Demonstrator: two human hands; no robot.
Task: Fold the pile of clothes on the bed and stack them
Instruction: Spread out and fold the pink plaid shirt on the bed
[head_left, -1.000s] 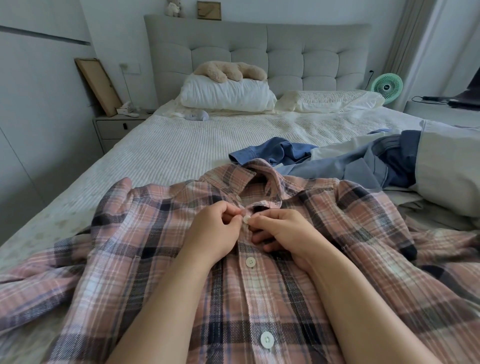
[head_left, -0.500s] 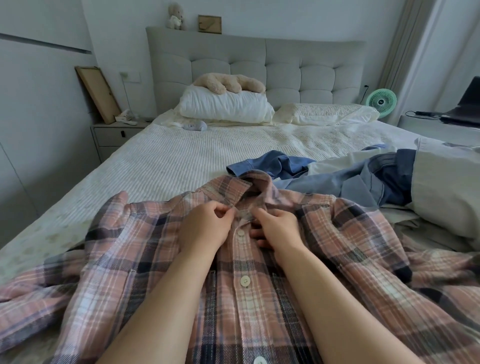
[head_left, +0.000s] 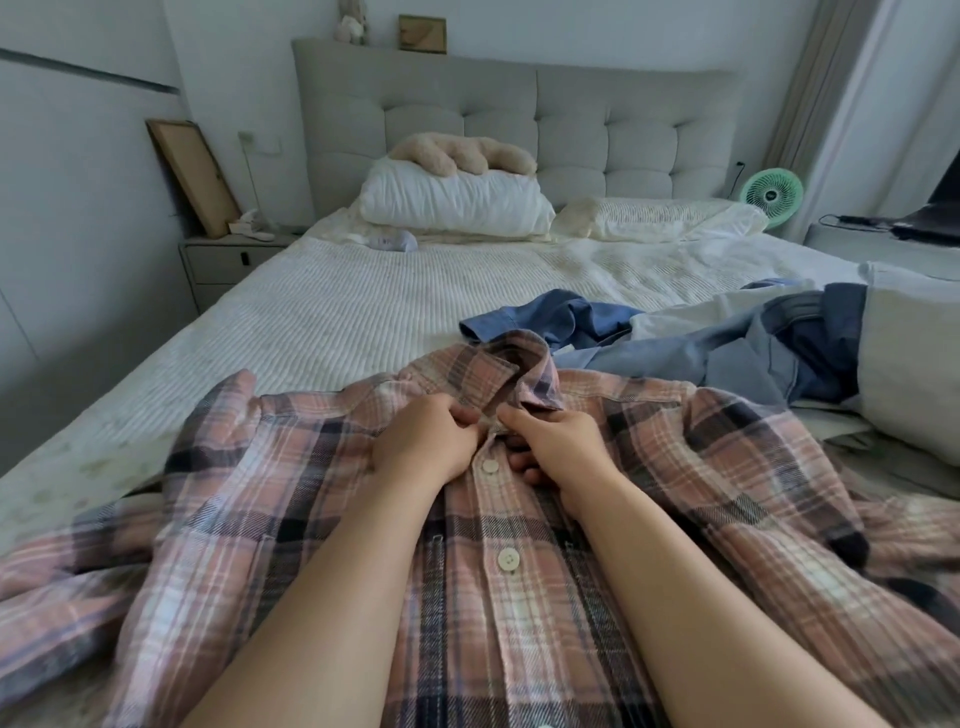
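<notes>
**Both hands at the collar of a plaid shirt**

The fingers (head_left: 460, 415) of the left hand (head_left: 423, 441) are curled and pinch the shirt's front edge just under the collar (head_left: 511, 371). The right hand (head_left: 558, 441) pinches the facing edge, its fingertips almost touching the left's. A white button (head_left: 489, 466) sits just at 6 o'clock of the pinch, another further down. The plaid shirt (head_left: 291, 519) lies front up, spread across the near bed (head_left: 311, 322), sleeves out at 9 and 3 o'clock. At 1 o'clock of the collar lies a heap of blue clothes (head_left: 727, 348). At 12 o'clock, far off, are a white pillow (head_left: 457, 202) and the headboard (head_left: 571, 119); a green fan (head_left: 770, 193) stands at 2 o'clock.
</notes>
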